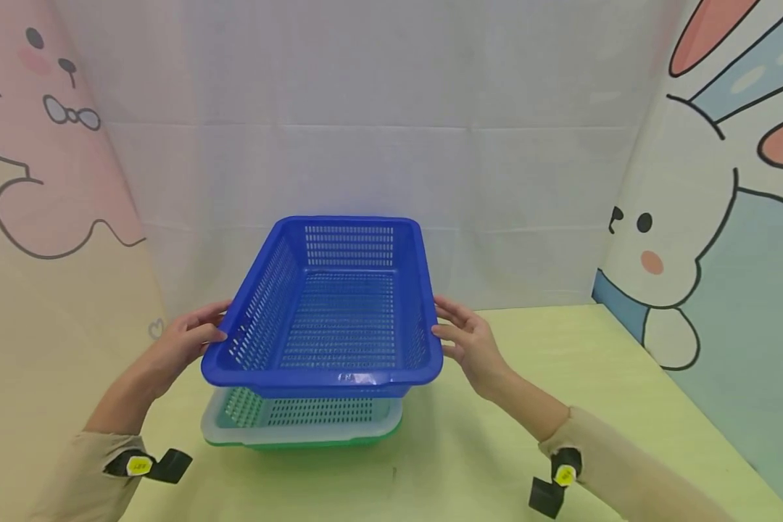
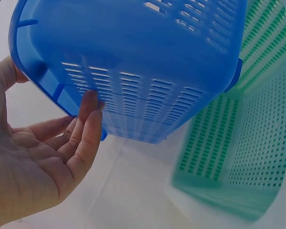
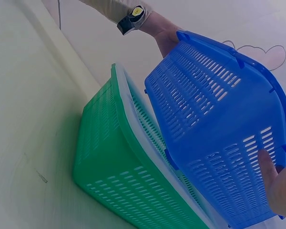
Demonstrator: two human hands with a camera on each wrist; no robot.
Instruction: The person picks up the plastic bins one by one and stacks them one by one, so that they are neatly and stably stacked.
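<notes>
A blue basket (image 1: 339, 319) is lifted off the pale yellow table (image 1: 489, 464), its open top facing up toward the wearer. Two bare hands hold it by its opposite long sides: the left hand (image 1: 183, 341) grips the rim at the blue basket's left, its fingers under the edge by the slotted wall, and the right hand (image 1: 473, 351) grips the rim at the blue basket's right the same way. Directly below the blue basket, a green basket (image 3: 105, 162) stands on the table with a white basket (image 1: 300, 435) nested inside. Behind the blue basket hangs a creased white backdrop (image 1: 391, 94); well to its right is a cartoon rabbit (image 1: 665, 275).
</notes>
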